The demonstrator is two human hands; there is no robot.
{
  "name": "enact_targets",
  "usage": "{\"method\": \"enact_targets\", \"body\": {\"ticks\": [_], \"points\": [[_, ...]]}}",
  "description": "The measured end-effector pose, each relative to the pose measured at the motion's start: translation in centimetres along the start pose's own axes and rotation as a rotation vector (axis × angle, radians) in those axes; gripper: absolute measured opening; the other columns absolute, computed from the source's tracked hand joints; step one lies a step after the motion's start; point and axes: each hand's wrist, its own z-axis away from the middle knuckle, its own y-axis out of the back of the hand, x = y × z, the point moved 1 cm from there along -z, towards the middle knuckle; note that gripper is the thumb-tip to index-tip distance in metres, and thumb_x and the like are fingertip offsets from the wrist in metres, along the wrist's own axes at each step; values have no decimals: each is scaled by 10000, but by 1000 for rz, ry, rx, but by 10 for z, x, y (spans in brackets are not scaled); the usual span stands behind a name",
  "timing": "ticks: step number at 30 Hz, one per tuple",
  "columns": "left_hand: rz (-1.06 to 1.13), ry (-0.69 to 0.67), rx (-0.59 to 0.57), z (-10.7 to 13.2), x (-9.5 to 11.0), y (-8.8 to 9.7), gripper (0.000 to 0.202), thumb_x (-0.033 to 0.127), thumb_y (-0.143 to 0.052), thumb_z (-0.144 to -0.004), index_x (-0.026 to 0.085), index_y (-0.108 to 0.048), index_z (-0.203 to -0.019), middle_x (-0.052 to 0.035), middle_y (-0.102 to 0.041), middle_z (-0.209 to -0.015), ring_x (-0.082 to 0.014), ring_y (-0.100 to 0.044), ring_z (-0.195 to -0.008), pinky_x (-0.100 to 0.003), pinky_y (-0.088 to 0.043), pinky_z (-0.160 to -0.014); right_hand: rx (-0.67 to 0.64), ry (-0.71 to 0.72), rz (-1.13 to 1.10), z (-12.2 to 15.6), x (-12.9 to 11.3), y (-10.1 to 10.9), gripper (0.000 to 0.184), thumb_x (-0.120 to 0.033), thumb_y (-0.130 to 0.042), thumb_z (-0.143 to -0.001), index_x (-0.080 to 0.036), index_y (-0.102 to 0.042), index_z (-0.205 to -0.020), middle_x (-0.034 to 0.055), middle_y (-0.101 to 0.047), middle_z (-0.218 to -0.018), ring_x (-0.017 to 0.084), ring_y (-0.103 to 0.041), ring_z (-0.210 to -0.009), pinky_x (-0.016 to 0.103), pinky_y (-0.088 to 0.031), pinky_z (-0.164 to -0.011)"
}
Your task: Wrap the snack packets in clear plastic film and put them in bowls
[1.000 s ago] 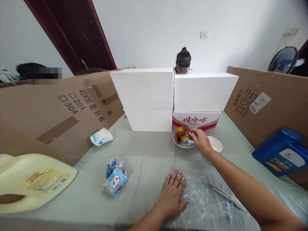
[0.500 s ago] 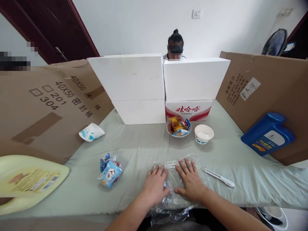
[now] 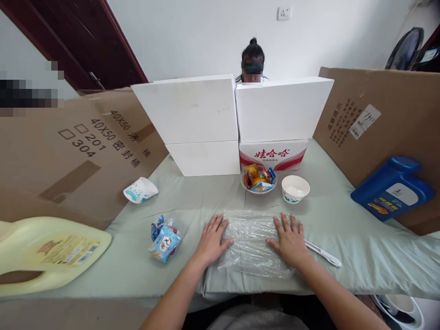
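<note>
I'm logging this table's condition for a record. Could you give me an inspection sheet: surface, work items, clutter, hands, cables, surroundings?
Surface: green cloth, wrinkled in places.
Work items: plastic film, see-through, crinkled, lying on the cloth.
Clutter: bowl of wrapped snacks, paper bowl, tipped paper cup, snack packets, slim white tool, yellow jug, blue bottle.
Hands: left hand and right hand palm down at the film's left and right sides.
Cables: nothing clearly seen.
Surroundings: white boxes, cardboard at both sides, a person behind the boxes, fan.

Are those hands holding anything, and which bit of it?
Nothing is held. The left hand and the right hand lie flat and open at opposite sides of the clear plastic.
</note>
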Motion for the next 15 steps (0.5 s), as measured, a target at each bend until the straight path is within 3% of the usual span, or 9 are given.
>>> {"method": "enact_targets", "body": {"ticks": [2, 4, 6, 9, 11, 13, 15], "points": [[133, -30, 132, 8, -6, 9, 411, 399, -495, -912, 194, -574, -1260, -120, -505, -1391, -296, -383, -1349, -486, -320, -1105, 80, 84, -104, 3, 15, 10, 631, -588, -399, -911, -157, -518, -1356, 171, -409, -1471, 382, -252, -1404, 592, -224, -1104], [292, -76, 188, 19, -6, 21, 368, 415, -442, -943, 194, -606, -1187, -120, -570, -1274, -271, -472, -1256, -456, -375, -1070, 94, 216, -265, 13, 26, 24, 523, -507, -347, -958, -174, -561, -1301, 154, -523, -1374, 305, -401, -1335, 505, -346, -1077], [405, -143, 84, 31, 0, 32, 442, 492, -500, -911, 198, -575, -1232, -122, -565, -1255, -268, -496, -1212, -438, -403, -1047, 0, 332, -387, 27, 34, 36, 487, -507, -388, -952, -198, -570, -1280, 130, -564, -1329, 258, -463, -1287, 446, -395, -1061], [408, -229, -187, 49, 14, 40, 746, 548, -745, -693, 210, -512, -1316, -123, -530, -1303, -312, -446, -1249, -463, -383, -1059, -182, 431, -393, 50, 37, 46, 588, -597, -606, -803, -213, -594, -1248, 121, -503, -1402, 305, -351, -1372, 494, -328, -1111], [388, -262, -281, 57, 22, 40, 575, 438, -772, -682, 218, -600, -1185, -97, -566, -1248, -304, -434, -1252, -451, -369, -1066, -261, 461, -361, 64, 36, 47, 588, -568, -720, -694, -223, -639, -1162, 108, -429, -1469, 352, -219, -1427, 556, -243, -1138], [442, -292, -307, 63, 24, 37, 191, 294, -650, -795, 211, -656, -967, -71, -621, -1122, -256, -485, -1190, -398, -393, -1035, -309, 457, -364, 74, 35, 47, 370, -429, -729, -706, -224, -668, -1007, 78, -383, -1504, 353, -147, -1447, 576, -184, -1151], [542, -262, -314, 66, 22, 36, 117, 215, -523, -857, 198, -639, -863, -61, -652, -1020, -210, -559, -1066, -341, -438, -958, -339, 432, -422, 80, 35, 46, 109, -278, -642, -767, -217, -640, -857, 55, -401, -1494, 321, -159, -1450, 555, -193, -1154]]}}
